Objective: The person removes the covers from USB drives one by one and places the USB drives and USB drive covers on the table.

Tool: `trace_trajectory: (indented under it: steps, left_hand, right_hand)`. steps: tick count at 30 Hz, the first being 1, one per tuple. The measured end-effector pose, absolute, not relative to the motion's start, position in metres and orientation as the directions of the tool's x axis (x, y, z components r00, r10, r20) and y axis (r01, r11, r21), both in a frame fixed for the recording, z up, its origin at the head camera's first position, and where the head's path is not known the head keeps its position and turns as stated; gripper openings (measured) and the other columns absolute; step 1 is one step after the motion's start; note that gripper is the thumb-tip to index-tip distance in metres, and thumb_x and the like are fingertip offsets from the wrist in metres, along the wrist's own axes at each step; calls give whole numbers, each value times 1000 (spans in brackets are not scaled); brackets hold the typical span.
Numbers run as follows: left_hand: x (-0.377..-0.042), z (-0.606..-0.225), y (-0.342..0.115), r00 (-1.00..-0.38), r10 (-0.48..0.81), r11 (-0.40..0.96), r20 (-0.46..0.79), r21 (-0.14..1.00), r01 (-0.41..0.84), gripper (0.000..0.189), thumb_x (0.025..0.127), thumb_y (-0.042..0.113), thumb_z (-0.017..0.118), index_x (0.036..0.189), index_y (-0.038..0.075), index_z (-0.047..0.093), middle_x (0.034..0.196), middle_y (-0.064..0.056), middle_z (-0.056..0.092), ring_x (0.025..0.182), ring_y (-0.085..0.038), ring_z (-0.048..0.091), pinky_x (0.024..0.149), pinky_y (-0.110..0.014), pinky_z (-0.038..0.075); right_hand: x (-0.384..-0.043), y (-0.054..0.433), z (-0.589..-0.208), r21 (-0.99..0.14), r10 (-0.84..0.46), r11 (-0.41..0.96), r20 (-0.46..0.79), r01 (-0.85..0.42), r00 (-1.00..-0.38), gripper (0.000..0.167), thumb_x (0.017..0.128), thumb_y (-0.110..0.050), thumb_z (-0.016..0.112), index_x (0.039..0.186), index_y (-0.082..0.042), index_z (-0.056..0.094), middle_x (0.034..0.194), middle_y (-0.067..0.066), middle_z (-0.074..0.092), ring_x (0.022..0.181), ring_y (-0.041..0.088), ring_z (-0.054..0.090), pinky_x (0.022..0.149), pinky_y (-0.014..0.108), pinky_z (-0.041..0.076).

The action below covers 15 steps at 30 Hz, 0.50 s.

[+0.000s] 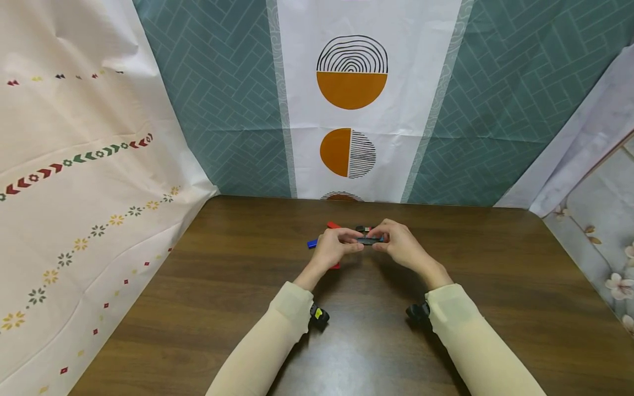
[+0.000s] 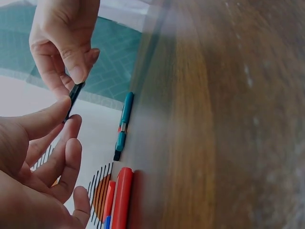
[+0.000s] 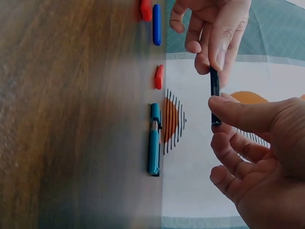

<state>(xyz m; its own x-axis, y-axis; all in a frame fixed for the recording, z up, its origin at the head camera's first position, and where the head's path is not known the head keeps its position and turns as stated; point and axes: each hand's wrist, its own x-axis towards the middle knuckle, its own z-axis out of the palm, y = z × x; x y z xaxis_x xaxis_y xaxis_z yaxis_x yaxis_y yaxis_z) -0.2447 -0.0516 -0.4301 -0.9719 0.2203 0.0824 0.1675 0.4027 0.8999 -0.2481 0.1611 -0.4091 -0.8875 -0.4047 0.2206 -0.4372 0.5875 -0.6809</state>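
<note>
A small, slim black stick-like object [image 1: 369, 241] spans the gap between both hands, above the table. My left hand [image 1: 331, 250] pinches one end between thumb and fingers. The other end is pinched by my right hand [image 1: 403, 247]. In the right wrist view the black piece [image 3: 215, 88] looks narrow and straight; its exact kind cannot be told. Beyond the hands lies a teal pen-like item [image 3: 154, 143] with a silvery band, also visible in the left wrist view. A red marker-like stick [image 2: 124, 195] lies near the left hand, which partly covers it in the head view.
A blue stick [image 1: 312, 243] pokes out left of the left hand, beside the red one. All of this is on a brown wooden table [image 1: 223, 308]. Patterned cloth [image 1: 238, 99] hangs behind the table's far edge, and pale cloth [image 1: 99, 192] borders the left.
</note>
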Motion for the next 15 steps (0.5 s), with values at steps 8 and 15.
trace_trajectory:
  steps: [8,15]
  left_hand:
    - [-247,-431,-54,-976,203,379,83,912,156,22,90,21,84,111,15,81,96,0,79,86,-14,73,79,-32,57]
    - [-246,-430,-55,-979,188,355,81,924,144,21,90,21,83,111,15,82,94,1,79,88,-15,72,82,-34,57]
  right_hand:
    - [-247,160,-412,-713,-360,554,261,-430,-896,23,91,2,77,114,0,76,100,9,62,81,23,53,69,31,44]
    - [-244,157,-417,-746,-279,557,246,-365,-928,24,92,-3,79,115,0,75,102,14,65,83,25,54,69,32,44]
